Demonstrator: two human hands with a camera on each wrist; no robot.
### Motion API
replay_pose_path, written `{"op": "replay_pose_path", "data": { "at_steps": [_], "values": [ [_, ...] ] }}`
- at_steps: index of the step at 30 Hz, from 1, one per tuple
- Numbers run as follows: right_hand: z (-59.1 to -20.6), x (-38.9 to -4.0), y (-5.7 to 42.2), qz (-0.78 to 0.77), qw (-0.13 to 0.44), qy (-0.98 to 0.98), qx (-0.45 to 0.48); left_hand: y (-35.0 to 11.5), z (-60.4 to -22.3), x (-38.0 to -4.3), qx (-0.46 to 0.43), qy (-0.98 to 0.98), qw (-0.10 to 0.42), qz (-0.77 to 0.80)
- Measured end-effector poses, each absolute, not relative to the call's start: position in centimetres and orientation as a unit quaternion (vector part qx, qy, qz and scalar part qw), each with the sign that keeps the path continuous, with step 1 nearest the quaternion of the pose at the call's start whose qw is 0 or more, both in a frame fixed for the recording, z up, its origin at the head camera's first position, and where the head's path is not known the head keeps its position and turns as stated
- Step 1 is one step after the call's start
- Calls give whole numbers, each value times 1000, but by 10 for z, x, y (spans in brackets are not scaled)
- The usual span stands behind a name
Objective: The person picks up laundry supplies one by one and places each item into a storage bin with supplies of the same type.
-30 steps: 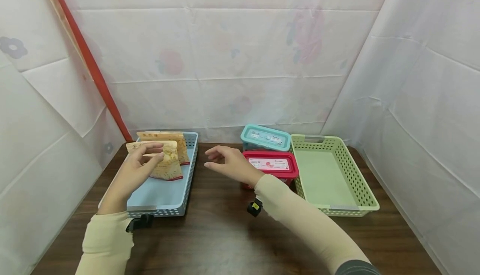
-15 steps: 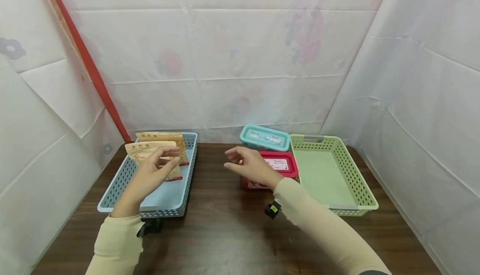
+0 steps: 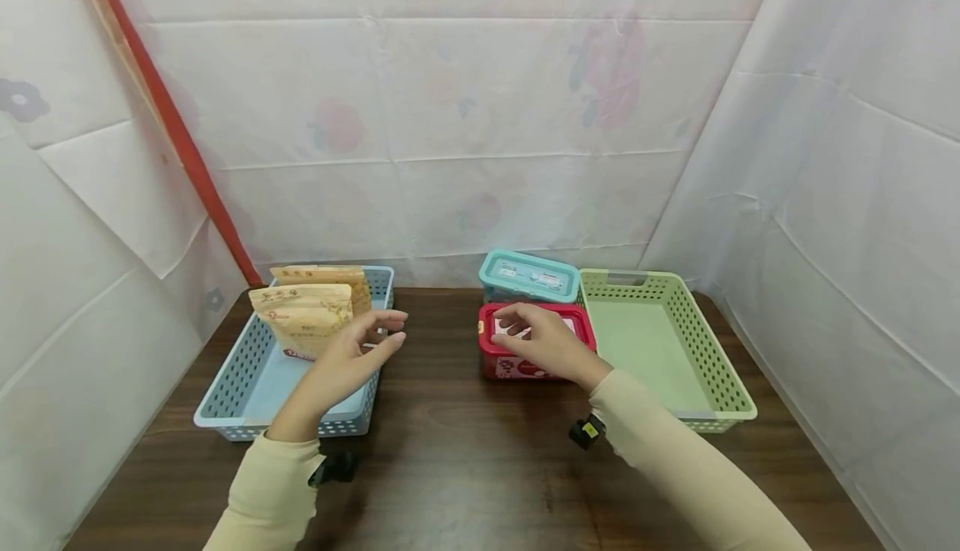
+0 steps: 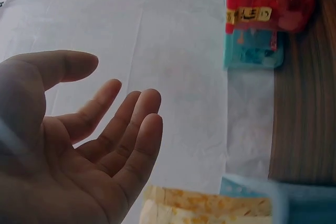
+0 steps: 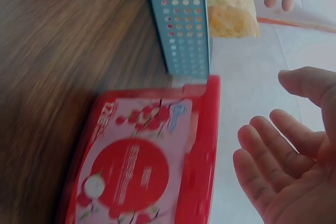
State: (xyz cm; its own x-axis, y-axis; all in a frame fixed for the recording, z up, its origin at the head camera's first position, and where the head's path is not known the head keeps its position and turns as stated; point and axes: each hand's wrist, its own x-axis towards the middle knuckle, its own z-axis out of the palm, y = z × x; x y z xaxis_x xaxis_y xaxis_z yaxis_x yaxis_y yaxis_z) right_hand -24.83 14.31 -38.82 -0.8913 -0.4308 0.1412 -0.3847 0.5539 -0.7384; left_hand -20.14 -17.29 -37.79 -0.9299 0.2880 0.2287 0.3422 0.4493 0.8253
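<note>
My left hand [image 3: 348, 368] hovers over the right side of the blue basket [image 3: 228, 397], fingers relaxed and holding nothing. Two yellowish food pouches stand in that basket, the front pouch [image 3: 303, 318] partly covering the back pouch [image 3: 330, 274]. Over the red lidded box [image 3: 491, 359] is my right hand [image 3: 551, 343], its fingers loosely bent and nothing between them; it hides part of the lid. In the right wrist view the red box [image 5: 131, 166] shows a pink label with red fruit, beside the bare fingers. Behind it stands a turquoise lidded box [image 3: 528, 274].
A green basket [image 3: 660, 351] stands to the right of the two boxes. The brown wooden table [image 3: 450, 468] carries everything. White patterned sheeting [image 3: 480, 117] closes off the back and both sides, with a red strip [image 3: 176, 122] at the back left corner.
Both hands have moved to the right in the head view. The left has passed from in front of the pouches to their right; the right has come over the red box. Baskets and boxes stay put.
</note>
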Motion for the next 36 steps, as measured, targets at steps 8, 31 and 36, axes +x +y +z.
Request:
{"op": "replay_pose_path", "data": {
  "at_steps": [8,31,36],
  "values": [
    [-392,-239,165,-399,14,888,-230,-154,-385,-200,-206,-848,7,-488],
    [-391,-227,218,-351,-36,912,-207,-119,-431,-209,-192,-817,-68,-539],
    [-393,-233,234,-329,-65,924,-185,-112,-435,-219,-181,-816,-65,-545]
  ]
}}
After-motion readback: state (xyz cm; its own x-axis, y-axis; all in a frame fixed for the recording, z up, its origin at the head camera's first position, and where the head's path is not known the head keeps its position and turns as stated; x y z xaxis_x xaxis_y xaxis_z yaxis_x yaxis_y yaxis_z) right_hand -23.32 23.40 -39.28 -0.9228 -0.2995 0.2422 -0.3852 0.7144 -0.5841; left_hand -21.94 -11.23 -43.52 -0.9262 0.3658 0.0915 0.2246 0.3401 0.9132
